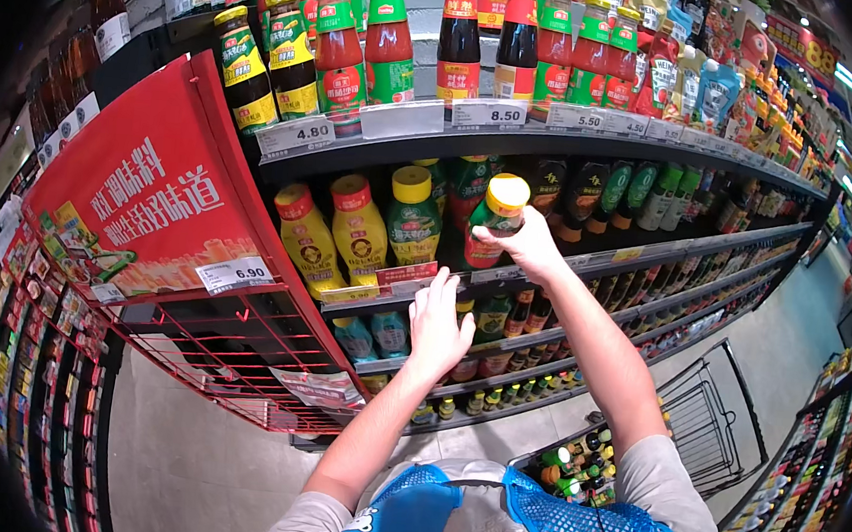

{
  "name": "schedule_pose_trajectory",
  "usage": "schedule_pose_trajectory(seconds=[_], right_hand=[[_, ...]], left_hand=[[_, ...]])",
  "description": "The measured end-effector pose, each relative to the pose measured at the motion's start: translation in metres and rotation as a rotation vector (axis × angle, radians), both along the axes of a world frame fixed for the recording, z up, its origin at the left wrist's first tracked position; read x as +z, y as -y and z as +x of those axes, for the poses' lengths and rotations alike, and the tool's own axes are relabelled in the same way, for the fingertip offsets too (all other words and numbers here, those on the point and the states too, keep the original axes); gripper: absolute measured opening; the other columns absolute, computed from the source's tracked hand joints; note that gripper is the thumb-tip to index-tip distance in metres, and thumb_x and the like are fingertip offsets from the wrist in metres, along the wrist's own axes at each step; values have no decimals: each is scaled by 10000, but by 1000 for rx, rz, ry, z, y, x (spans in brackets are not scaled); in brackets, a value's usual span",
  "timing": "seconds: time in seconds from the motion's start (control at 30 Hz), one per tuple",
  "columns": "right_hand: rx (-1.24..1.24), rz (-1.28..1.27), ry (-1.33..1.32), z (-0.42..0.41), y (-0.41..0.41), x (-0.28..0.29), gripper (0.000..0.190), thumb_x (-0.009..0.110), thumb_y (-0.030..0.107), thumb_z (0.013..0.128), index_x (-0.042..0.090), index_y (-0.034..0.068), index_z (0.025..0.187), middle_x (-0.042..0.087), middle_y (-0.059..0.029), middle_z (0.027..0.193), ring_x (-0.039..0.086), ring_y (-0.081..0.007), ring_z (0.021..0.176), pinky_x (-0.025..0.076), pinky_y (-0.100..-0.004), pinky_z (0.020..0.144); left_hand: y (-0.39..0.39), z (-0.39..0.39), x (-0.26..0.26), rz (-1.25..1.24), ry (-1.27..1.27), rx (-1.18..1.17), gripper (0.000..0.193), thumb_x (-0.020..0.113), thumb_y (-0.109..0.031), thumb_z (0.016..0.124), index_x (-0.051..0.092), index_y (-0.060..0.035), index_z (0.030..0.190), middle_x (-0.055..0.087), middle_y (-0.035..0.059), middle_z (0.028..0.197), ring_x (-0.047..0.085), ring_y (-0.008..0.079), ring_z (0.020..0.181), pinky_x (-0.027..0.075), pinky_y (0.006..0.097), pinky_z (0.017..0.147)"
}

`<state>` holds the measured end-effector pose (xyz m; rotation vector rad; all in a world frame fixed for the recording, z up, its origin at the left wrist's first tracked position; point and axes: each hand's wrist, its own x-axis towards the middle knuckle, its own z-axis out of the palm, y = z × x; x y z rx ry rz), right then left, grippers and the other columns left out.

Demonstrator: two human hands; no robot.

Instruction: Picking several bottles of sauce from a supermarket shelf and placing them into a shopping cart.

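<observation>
My right hand [529,248] is wrapped around a green squeeze bottle with a yellow cap [508,194], at the front of the second shelf. Its red-and-green label is partly covered by my fingers. My left hand [440,327] is empty, fingers spread, in front of that shelf's price-tag edge [348,295]. I cannot tell whether its fingertips touch the edge. Left of the held bottle stands another green squeeze bottle with a yellow cap [413,216]. Beside it are two yellow squeeze bottles with red caps [358,223].
Glass sauce bottles [389,38] line the shelf above; lower shelves hold more bottles [493,316]. A red display panel with wire rack [146,191] juts out at the left. Below right stands a wire shopping cart [710,423], near a crate of bottles [579,466]. Another stocked shelf [808,461] borders the aisle.
</observation>
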<state>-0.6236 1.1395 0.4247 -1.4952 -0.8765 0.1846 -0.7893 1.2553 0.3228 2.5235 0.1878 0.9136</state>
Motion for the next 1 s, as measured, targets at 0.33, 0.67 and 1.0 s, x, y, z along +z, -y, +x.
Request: schedule_pose_trajectory(seconds=[0.33, 0.67, 1.0], right_hand=[[56, -117, -81, 12, -26, 2, 599, 884, 296, 806, 614, 18, 1263, 712, -88, 1160, 664, -141, 1045, 539, -344, 925], [114, -129, -170, 12, -37, -2, 650, 871, 261, 830, 561, 59, 1365, 687, -61, 1233, 645, -146, 1104, 531, -346, 945], [16, -134, -198, 11, -42, -11, 684, 877, 268, 822, 552, 47, 1381, 683, -75, 1249, 643, -159, 1114, 521, -347, 972]], left_hand=[[2, -3, -6, 19, -51, -14, 584, 754, -174, 783, 553, -13, 1307, 333, 204, 1598, 457, 380, 1302, 387, 505, 1081], [-2, -6, -11, 16, -38, -60, 581, 755, -138, 758, 584, -4, 1296, 234, 204, 1658, 459, 369, 1266, 375, 490, 1092], [-1, -11, -8, -37, -9, -89, 558, 749, -120, 776, 578, -24, 1299, 292, 256, 1627, 480, 403, 1291, 385, 491, 1104]])
